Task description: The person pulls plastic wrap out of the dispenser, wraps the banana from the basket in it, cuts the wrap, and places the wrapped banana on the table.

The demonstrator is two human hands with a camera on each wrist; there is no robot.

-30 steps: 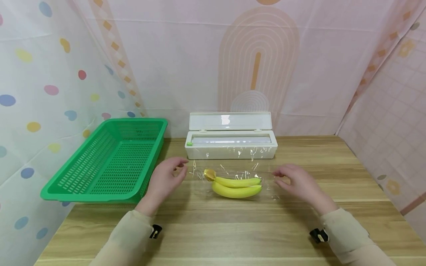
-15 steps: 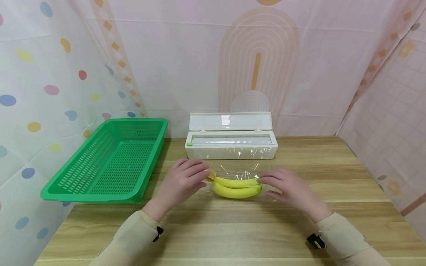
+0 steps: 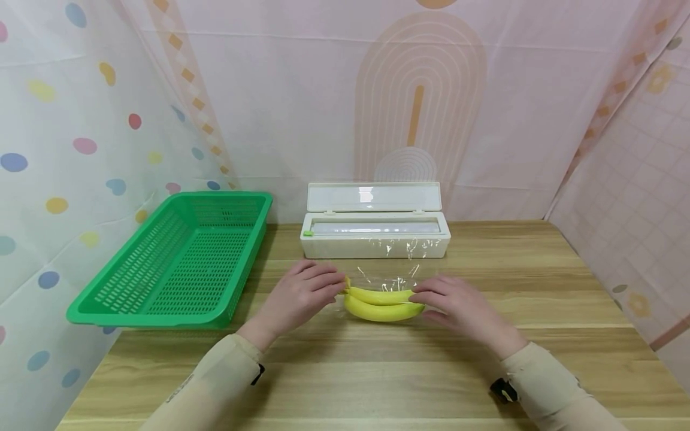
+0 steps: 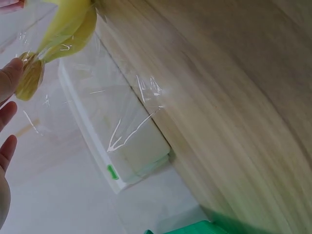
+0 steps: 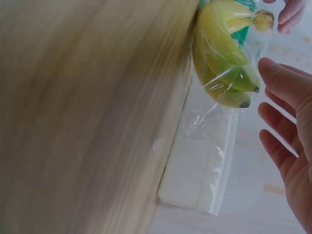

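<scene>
A bunch of two yellow bananas [image 3: 381, 312] lies on the wooden table with clear cling film [image 5: 207, 114] over it. My left hand [image 3: 307, 294] is at the stem end; in the left wrist view its thumb [image 4: 10, 75] touches the film-covered stem [image 4: 30, 80], the other fingers spread apart from it. At the tip end is my right hand [image 3: 457, 306], fingers loosely bent. The right wrist view has its thumb [image 5: 278, 80] right by the green tips [image 5: 241, 83]. Behind the bananas stands a white cling film dispenser [image 3: 374, 247], its lid raised.
A green perforated basket [image 3: 145, 320] stands at the left side of the table [image 3: 372, 383]. Patterned cloth [image 3: 269, 108] hangs behind and along both sides. The dispenser has a small green slider [image 3: 308, 233] at its left end.
Both hands have moved inward from the sides to the two ends of the bananas. The bananas, dispenser and basket have stayed in place.
</scene>
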